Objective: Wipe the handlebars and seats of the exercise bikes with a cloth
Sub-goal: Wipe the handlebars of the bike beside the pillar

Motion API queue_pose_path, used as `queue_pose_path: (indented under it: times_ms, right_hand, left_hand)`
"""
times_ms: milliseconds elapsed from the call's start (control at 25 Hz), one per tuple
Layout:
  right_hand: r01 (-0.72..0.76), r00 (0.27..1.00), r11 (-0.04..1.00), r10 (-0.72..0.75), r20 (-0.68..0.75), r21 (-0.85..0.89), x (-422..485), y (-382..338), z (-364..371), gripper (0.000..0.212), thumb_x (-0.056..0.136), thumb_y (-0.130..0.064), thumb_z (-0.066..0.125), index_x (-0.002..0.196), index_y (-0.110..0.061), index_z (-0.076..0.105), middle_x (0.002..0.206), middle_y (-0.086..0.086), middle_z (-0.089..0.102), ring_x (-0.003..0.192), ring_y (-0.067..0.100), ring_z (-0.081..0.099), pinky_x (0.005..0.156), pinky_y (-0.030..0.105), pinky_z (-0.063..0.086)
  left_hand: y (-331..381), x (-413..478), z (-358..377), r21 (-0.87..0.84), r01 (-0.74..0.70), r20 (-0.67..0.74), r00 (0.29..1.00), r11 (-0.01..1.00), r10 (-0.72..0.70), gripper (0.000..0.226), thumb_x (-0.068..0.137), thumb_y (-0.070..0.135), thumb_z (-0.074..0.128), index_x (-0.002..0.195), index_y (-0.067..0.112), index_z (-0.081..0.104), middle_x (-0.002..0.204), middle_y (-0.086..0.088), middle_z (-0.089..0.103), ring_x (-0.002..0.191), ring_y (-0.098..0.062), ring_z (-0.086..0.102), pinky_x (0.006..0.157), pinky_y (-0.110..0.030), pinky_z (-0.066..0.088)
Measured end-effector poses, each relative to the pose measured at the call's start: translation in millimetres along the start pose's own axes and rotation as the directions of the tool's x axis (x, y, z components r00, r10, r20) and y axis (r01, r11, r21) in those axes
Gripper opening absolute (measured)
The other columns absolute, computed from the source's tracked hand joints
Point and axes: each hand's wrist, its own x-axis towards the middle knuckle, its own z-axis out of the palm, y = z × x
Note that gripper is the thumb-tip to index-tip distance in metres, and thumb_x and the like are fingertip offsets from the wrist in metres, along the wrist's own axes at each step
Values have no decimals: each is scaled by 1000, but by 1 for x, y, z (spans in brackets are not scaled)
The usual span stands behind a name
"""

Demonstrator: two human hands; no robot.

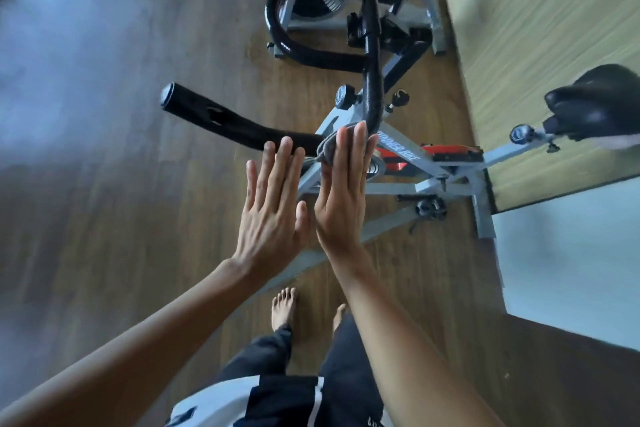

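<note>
right hand [341, 198], fingers straight, presses the grey cloth [327, 150] on the black handlebar [242, 128]; left hand [270, 204] flat beside it, fingers straight too

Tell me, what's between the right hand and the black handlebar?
A grey cloth. The head view shows it bunched under the straight fingers of the right hand, against the bend of the handlebar.

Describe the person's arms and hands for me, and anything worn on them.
The left hand and right hand wear no gloves, rings or watch that I can see. The left forearm and right forearm are bare, no sleeves in view.
</note>
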Motion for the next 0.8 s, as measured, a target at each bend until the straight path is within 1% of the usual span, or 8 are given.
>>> queue_pose_path:
  times_ms: [40, 120, 240, 360, 480, 560, 680, 800]
  right_hand:
    - [25, 1000, 1000, -25, 14, 16, 2, 7, -4, 79, 100, -5, 52, 159, -19, 2, 166, -2, -9, 152, 39, -1, 120, 60, 20]
    - [84, 995, 994, -88, 52, 71, 6, 23, -13, 70, 106, -11, 43, 159, -24, -1, 165, -7, -11, 152, 36, -1, 121, 58, 20]
    - [154, 970, 970, -184, 161, 186, 16, 49, -28, 67, 108, -19, 39, 158, -28, -3, 165, -10, -12, 153, 29, -4, 124, 52, 16]
    - [284, 904, 923, -348, 250, 259, 34, 79, -40, 82, 101, -14, 52, 158, -27, -6, 165, -9, -16, 153, 25, -9, 125, 48, 11]
    - [444, 800, 832, -535, 272, 332, 54, 112, -42, 70, 106, -23, 39, 158, -27, -7, 165, -10, -18, 153, 21, -11, 123, 52, 16]
    - [535, 721, 757, -641, 265, 376, 69, 130, -38, 62, 109, -26, 32, 158, -27, -6, 165, -11, -18, 153, 20, -11, 122, 53, 17]
    - [647, 625, 638, -757, 190, 417, 89, 150, -29, 62, 109, -25, 33, 159, -24, -4, 165, -9, -17, 153, 20, -12, 124, 48, 11]
    - [674, 567, 558, -811, 145, 484, 106, 168, -18, 61, 109, -25, 33, 159, -23, -2, 166, -8, -16, 153, 20, -11, 124, 46, 7]
  left_hand:
    - [5, -3, 5, 13, 25, -9, 1000, 1000, -25, 82, 83, 5, 59, 154, 2, 16, 162, -10, 5, 152, -21, -7, 124, -44, -4]
    - [18, -4, 18, 54, 86, -27, 996, 995, -85, 86, 84, 6, 60, 155, 5, 12, 163, -8, -4, 152, -21, -8, 124, -44, -4]
    - [43, 6, 42, 117, 176, -100, 981, 978, -164, 91, 85, 8, 57, 157, 11, 2, 164, -1, -14, 152, -22, -8, 124, -47, -2]
    - [72, 24, 62, 149, 279, -180, 951, 949, -252, 95, 85, 8, 57, 157, 17, -5, 164, 2, -17, 152, -22, -9, 123, -50, 0]
    - [90, 37, 78, 188, 380, -271, 906, 906, -324, 99, 85, 6, 60, 157, 17, -8, 163, 1, -19, 152, -22, -11, 123, -50, 1]
    - [97, 43, 86, 206, 471, -317, 861, 858, -397, 101, 81, 2, 63, 157, 10, -3, 164, -8, -14, 151, -22, -13, 123, -52, 3]
    - [110, 52, 97, 153, 579, -404, 776, 801, -484, 92, 79, -2, 65, 152, 1, 10, 160, -24, 10, 151, -21, -11, 123, -54, 4]
    - [122, 62, 113, 86, 649, -477, 693, 756, -541, 93, 78, -5, 66, 153, 2, 11, 161, -22, 10, 151, -22, -9, 123, -51, 3]
